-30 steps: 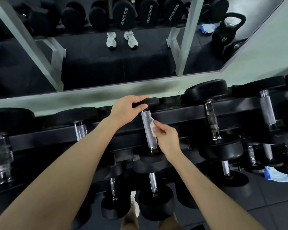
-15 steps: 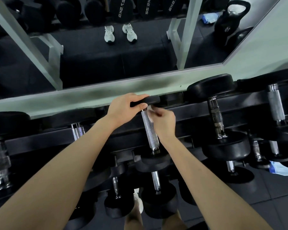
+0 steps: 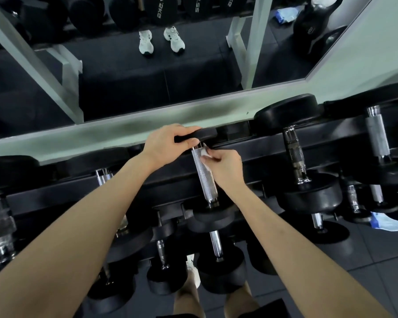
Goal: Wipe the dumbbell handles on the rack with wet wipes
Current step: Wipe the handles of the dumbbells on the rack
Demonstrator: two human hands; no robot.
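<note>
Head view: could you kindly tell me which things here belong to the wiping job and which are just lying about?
Job: wet wipe, knurled handle, left hand gripping the dumbbell head, right hand pinching the wipe.
Lying about: mirrored kettlebell, blue packet on floor.

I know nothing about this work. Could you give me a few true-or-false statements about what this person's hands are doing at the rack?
1. The left hand grips the dumbbell head on the wall side. True.
2. The right hand holds the wet wipe at the near end of the handle. False: it is at the far end, beside the left hand.
3. A blue packet lies on the floor at the right. True.
4. The mirror shows bare feet. False: it shows white shoes.
</note>
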